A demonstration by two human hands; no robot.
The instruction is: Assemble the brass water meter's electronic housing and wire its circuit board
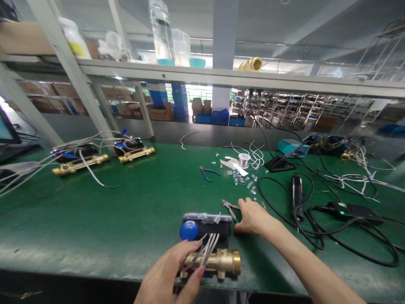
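Head view, brass meter: the brass pipe (221, 261) lies at the front edge of the bench (142, 228), its black box (215, 229) and blue cap (189, 230) just behind.
Left hand: this hand (172, 268) is partly curled, thumb and forefinger apart, around white wires (210, 248) over the pipe; firmness of hold cannot be told.
Right hand: this hand (255, 216) is half-curled over the handles of grey cutters (225, 203); whether it grips them cannot be told.
Wires, done so far: they stand bunched, with no connector visible on their upper ends, so joining looks undone.
Clear connectors: two (217, 218) rest on the box; a loose pile (238, 177) lies beyond, seemingly unused.
Other meters: two (80, 164) (137, 155) stand at left with wires trailing; whether finished cannot be told.
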